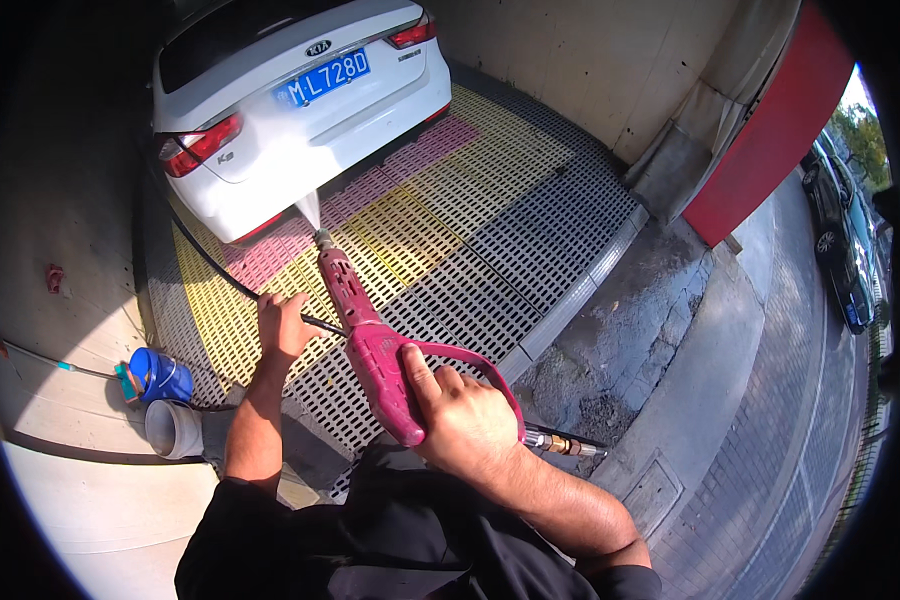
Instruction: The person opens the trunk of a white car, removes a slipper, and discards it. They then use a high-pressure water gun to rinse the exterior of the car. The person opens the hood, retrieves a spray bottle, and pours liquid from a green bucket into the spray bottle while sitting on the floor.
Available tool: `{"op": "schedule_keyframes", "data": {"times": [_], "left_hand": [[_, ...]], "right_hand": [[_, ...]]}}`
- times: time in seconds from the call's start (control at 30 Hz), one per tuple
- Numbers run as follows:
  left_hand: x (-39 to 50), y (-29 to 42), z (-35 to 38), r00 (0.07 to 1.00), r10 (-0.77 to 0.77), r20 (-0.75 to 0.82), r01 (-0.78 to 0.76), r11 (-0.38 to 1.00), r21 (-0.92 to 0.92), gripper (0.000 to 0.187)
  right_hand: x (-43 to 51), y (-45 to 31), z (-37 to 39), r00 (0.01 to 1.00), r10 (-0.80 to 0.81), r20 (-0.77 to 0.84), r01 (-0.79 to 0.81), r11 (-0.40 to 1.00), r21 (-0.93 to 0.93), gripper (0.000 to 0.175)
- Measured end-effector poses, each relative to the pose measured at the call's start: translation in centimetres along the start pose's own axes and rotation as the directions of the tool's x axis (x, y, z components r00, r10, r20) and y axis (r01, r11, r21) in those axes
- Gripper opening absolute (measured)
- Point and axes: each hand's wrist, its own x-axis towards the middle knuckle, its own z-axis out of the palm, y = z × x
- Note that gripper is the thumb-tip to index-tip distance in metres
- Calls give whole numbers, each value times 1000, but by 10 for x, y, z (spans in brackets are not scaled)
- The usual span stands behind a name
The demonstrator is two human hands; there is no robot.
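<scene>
My right hand (469,420) grips the handle of a magenta pressure-washer spray gun (379,367), its index finger lying along the body. Brass and steel couplings (559,442) stick out behind that hand. From the nozzle (322,238) a white fan of water (309,208) hits the rear bumper of a white Kia sedan (375,112). My left hand (283,324) is closed around a black hose (210,259), left of the gun. The hose runs back past the car's left rear corner; its far end is hidden. Spray whitens part of the bumper and boot lid.
Plastic floor grating (487,255) in grey, yellow and pink lies under the car. At the left wall stand a blue bucket (166,379), a white bucket (174,429) and a long-handled brush (126,381). A red pillar (772,127) borders the right side; dark parked cars (840,225) are outside.
</scene>
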Motion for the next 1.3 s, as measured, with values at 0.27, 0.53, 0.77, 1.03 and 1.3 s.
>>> {"op": "schedule_keyframes", "data": {"times": [0.27, 0.53, 0.77, 1.03, 1.3], "left_hand": [[105, 126, 68, 962, 195, -189, -229, 957, -177, 17], [246, 221, 160, 970, -30, 241, 53, 994, -91, 73], [347, 287, 176, 931, -148, 334, 188, 978, -88, 85], [438, 333, 206, 922, -329, 206, 312, 944, 110, 62], [530, 427, 233, 763, -647, -2, 645, 760, 73, 37]], "right_hand": [[-3, 127, -40, 974, 2, -226, 15, 997, 75, 71], [114, 282, -89, 980, 26, -197, -5, 994, 108, 76], [271, 448, -189, 866, 405, -295, -281, 880, 382, 46], [365, 599, -245, 988, 75, 138, -143, 792, 593, 51], [493, 818, -247, 959, -204, 198, 21, 745, 667, 40]]}}
